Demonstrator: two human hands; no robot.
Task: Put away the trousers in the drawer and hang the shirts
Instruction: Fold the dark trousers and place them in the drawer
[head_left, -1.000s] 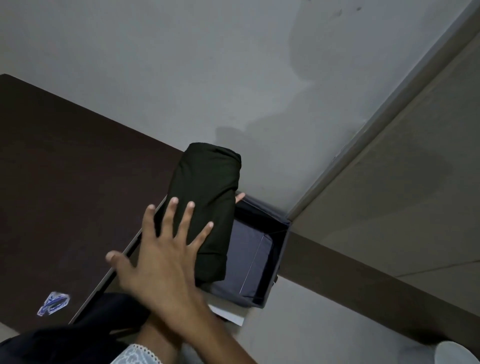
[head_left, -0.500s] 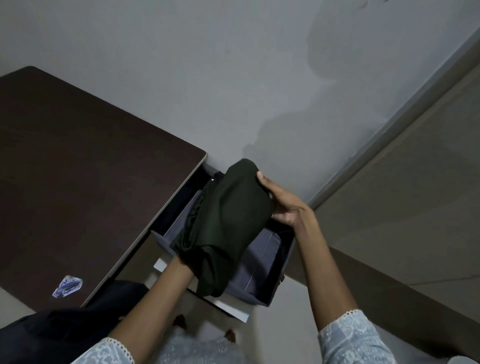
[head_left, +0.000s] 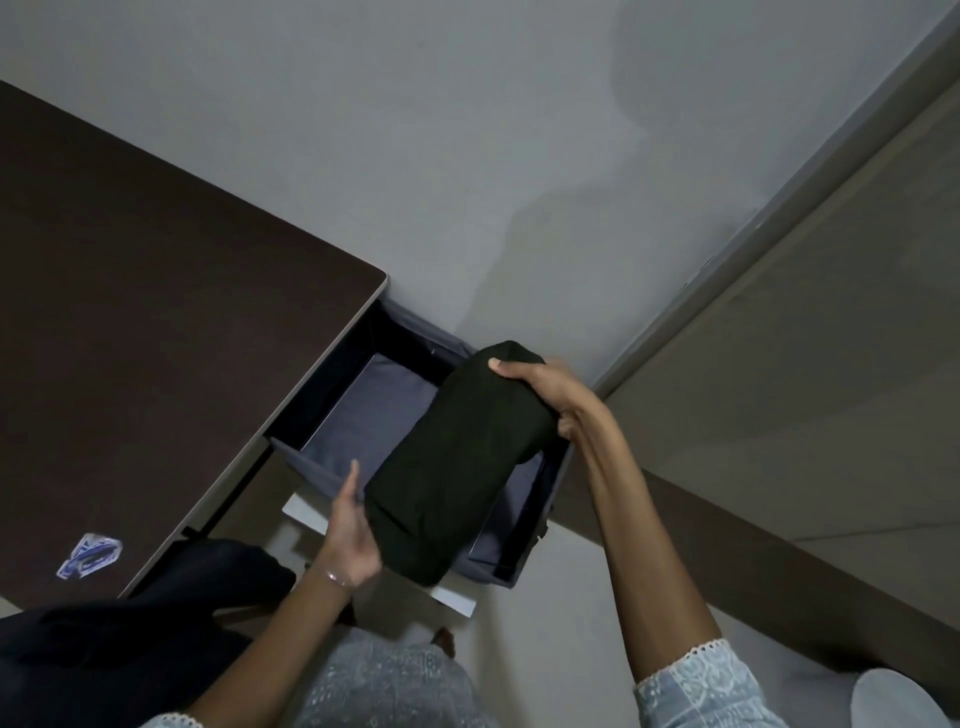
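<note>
Holds the folded dark-green cloth trousers (head_left: 457, 462) lower now, slanted over the open grey fabric drawer (head_left: 311, 470) at the corner of the dark counter (head_left: 156, 364), right grip (head_left: 545, 389) clasping one end, left grip (head_left: 353, 540) cupping the other, nearly stowed.

The dark brown worktop (head_left: 156, 338) carries a small blue-and-white packet (head_left: 89, 555) close to its near edge. A dark cloth (head_left: 156, 629) lies bunched at the near corner. Below the right edge, a grey fabric drawer (head_left: 322, 474) stands pulled open.

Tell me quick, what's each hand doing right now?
Left hand: holds the near end of the folded trousers.
Right hand: grips their far end.
</note>
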